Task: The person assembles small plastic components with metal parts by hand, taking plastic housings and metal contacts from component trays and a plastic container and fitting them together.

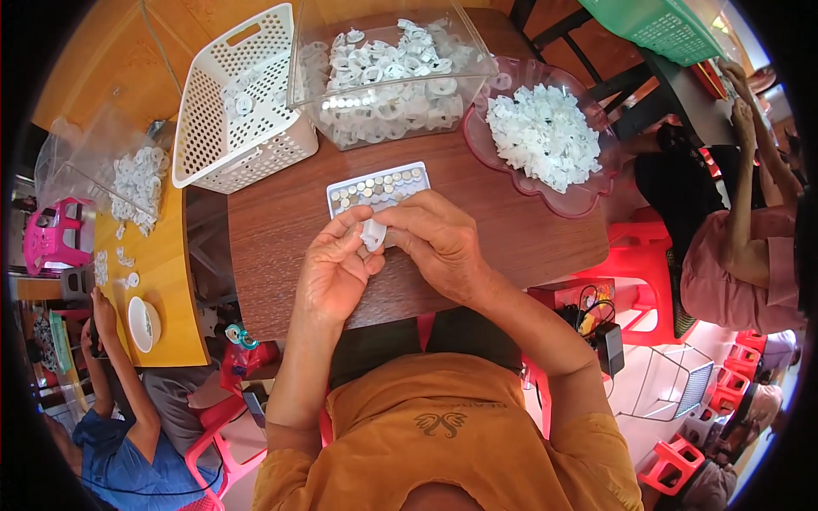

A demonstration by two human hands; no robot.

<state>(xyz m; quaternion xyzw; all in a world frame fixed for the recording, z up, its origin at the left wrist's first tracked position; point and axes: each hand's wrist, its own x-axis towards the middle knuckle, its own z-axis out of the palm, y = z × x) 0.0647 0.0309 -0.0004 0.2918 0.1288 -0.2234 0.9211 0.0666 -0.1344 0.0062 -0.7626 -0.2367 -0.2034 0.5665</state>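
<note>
A small white plastic part [373, 234] with a rounded, notched end is between my two hands, just in front of a shallow white tray [331, 209]. My left hand [334, 264] grips it between thumb and fingers, palm turned partly up. From the other side, my right hand [443, 243] pinches at its upper edge; its fingertips partly cover the part. Rows of small round silvery discs [375, 185] lie in the tray. Beyond the tray, a clear plastic bin [388, 81] holds a heap of white ring-shaped parts [396, 64].
A white perforated basket [247, 166] stands left of the bin, and a pink scalloped bowl [588, 192] of white pieces [545, 136] stands right. All rest on the brown table [273, 272]. A co-worker in blue [141, 451] sits left at a yellow table [175, 289]; another person [733, 264] sits right.
</note>
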